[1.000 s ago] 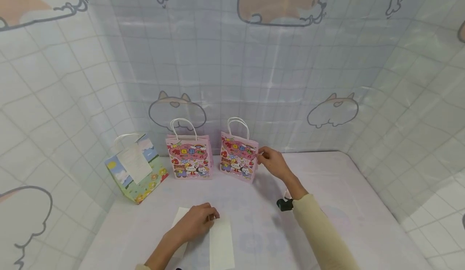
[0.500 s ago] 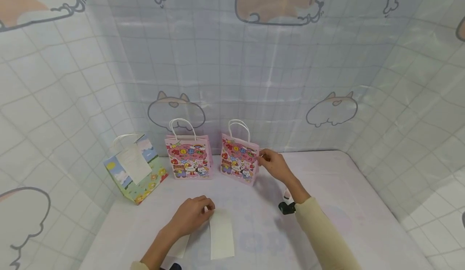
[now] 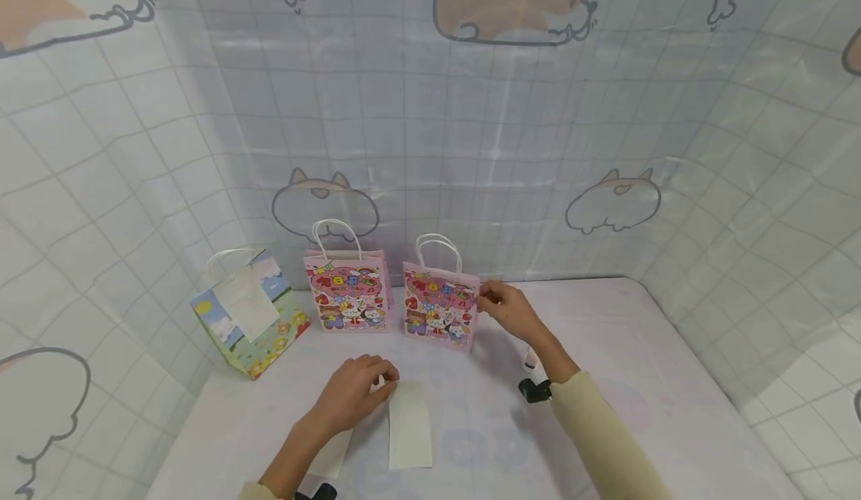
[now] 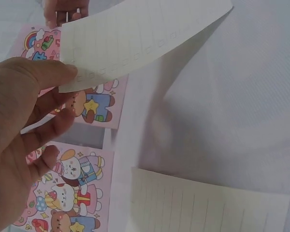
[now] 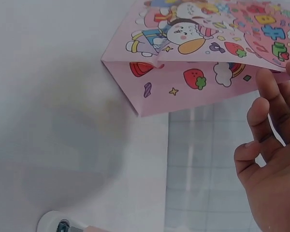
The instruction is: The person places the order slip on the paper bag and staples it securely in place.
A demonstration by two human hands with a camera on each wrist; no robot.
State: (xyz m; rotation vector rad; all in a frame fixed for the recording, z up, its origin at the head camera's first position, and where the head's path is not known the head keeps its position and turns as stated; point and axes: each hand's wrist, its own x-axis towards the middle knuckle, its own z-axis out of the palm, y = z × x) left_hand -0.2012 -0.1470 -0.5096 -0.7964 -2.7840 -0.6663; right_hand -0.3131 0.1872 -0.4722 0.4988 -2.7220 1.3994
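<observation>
My left hand (image 3: 353, 395) pinches the end of a lined paper sheet (image 3: 410, 429) between thumb and fingers. In the left wrist view, the raised sheet (image 4: 135, 38) slopes away from the thumb. A second lined sheet (image 3: 329, 455) lies on the table, partly hidden by the left forearm in the head view. My right hand (image 3: 514, 312) pinches the right side edge of a pink cartoon gift bag (image 3: 440, 306) with white handles. In the right wrist view, the bag's folded side (image 5: 183, 84) shows, with thumb and index fingertip at its edge.
A matching pink gift bag (image 3: 350, 291) stands left of the held one. Farther left, a green and blue gift bag (image 3: 285, 321) leans back with a paper sheet (image 3: 247, 302) on its front. A patterned curtain (image 3: 471, 149) hangs behind the table (image 3: 639, 380).
The held pink bag has come slightly nearer and turned to face more forward, with the right hand on it. The left hand has moved forward and left, and its sheet has moved forward.
</observation>
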